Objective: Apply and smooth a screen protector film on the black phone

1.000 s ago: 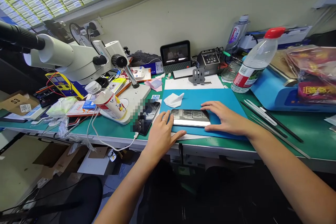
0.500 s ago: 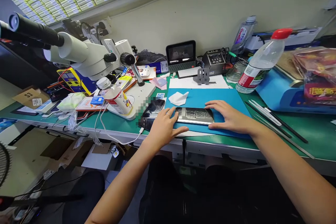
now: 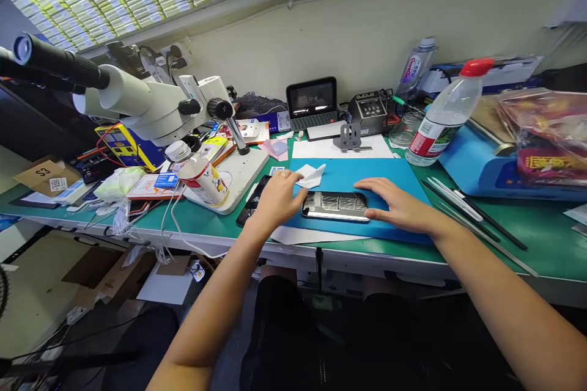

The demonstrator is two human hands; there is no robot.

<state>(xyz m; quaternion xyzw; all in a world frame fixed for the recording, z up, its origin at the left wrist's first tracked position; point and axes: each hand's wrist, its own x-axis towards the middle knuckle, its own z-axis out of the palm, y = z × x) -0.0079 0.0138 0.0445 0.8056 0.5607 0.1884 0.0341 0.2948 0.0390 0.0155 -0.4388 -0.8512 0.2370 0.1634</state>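
A smartphone [image 3: 337, 205] with a dark, glossy face that mirrors light stripes lies flat on the blue mat [image 3: 358, 172]. My left hand [image 3: 279, 198] is over the mat's left part, fingers loosely bent and thumb apart. Its fingertips reach the edge of a crumpled white wipe [image 3: 312, 175]; whether they touch it I cannot tell. At the phone's right end is my right hand [image 3: 397, 206], fingers stretched out and thumb at the phone's corner. Partly hidden behind my left hand and wrist lies a second dark phone [image 3: 250, 211].
On the left stand a microscope [image 3: 151, 104] and a labelled bottle [image 3: 202, 180]. To the right are a red-capped water bottle [image 3: 443, 119], several thin tools [image 3: 486, 217] and a blue machine [image 3: 481, 162]. A small screen [image 3: 312, 101] and a grey metal stand [image 3: 351, 136] are behind the mat.
My left hand has moved off the phone's left end, left and forward toward the wipe, covering more of the second phone. My right hand stays by the phone's right end. The view has shifted slightly.
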